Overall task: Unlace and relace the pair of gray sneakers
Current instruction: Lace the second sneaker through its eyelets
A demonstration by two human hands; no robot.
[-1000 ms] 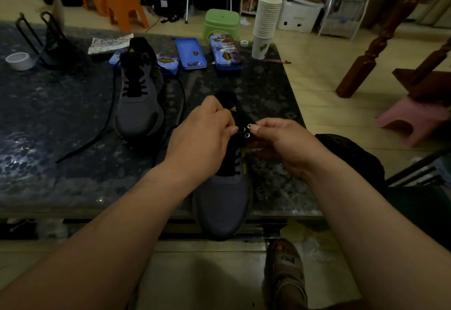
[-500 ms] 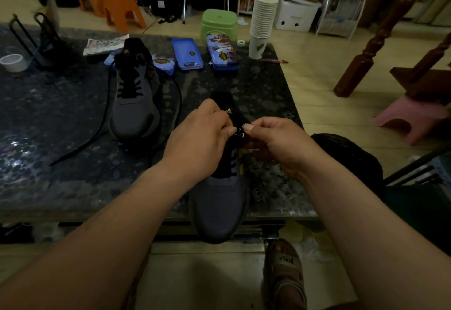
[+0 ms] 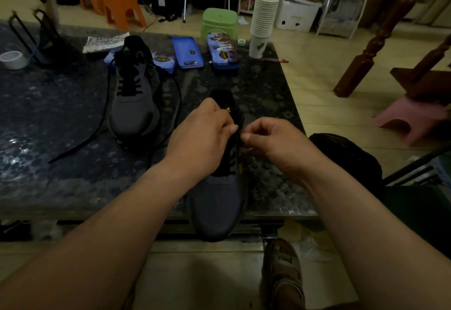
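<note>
The near sneaker [image 3: 217,202] is lying on the tabletop [image 3: 61,175], its toe hanging over the front edge. The left hand [image 3: 202,136] is curling over its tongue, and the right hand [image 3: 271,141] is meeting it from the other side. Both hands' fingers [image 3: 246,136] are pinching together at the upper eyelet edge; whether they are holding lace there is too dark to tell. The far sneaker [image 3: 133,105] is lying well apart, with a loose black lace [image 3: 80,139] trailing beside it.

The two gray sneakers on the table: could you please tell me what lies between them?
In the head view, a loose black lace trails over the tabletop between the far sneaker and the near sneaker.
</note>
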